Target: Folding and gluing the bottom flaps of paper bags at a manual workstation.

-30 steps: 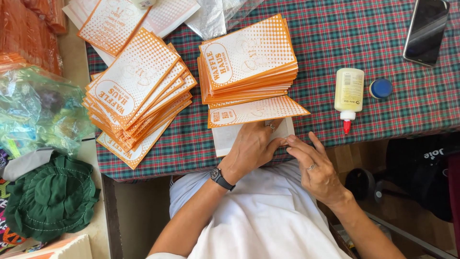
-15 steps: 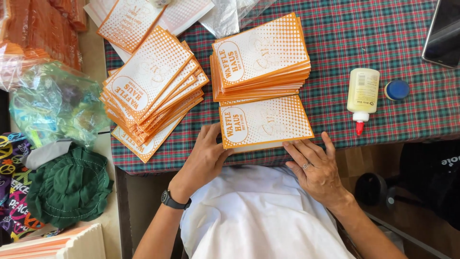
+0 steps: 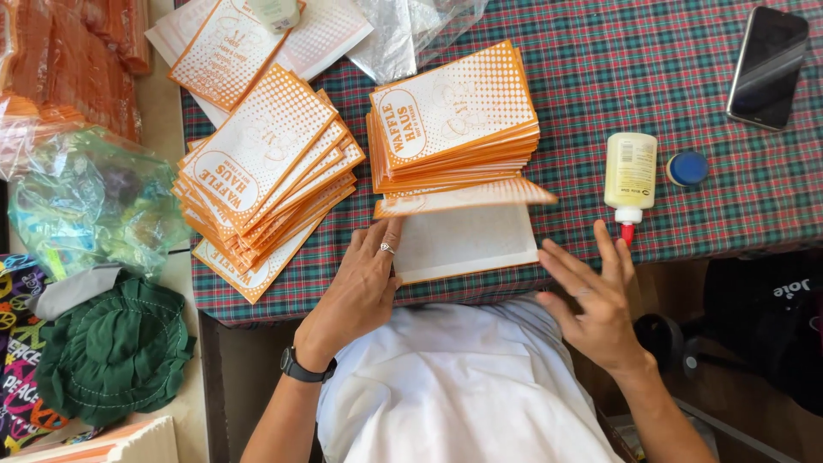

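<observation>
1. Left hand (image 3: 364,279): flat, fingers spread, grasping nothing; its fingertips press the left edge of the white sheet (image 3: 463,244) at the table's near edge.
2. Right hand (image 3: 591,296): open, fingers splayed, empty; blurred, off the table's near edge, just below the glue bottle's red tip.
3. An orange-and-white paper bag (image 3: 467,197) lies tilted and blurred above the white sheet, its far edge against the neat stack of bags (image 3: 454,116). Whether either hand touches it, cannot tell.
4. A fanned stack of bags (image 3: 266,176) sits just left of the left hand.
5. Glue bottle (image 3: 630,171) lies near the right hand, its blue cap (image 3: 687,168) beside it; phone (image 3: 767,67) well apart, at the far right.
6. Judgement: keep the left palm pinning the sheet so it cannot slide on the plaid tablecloth (image 3: 669,86); square the bag's edges before pressing.
</observation>
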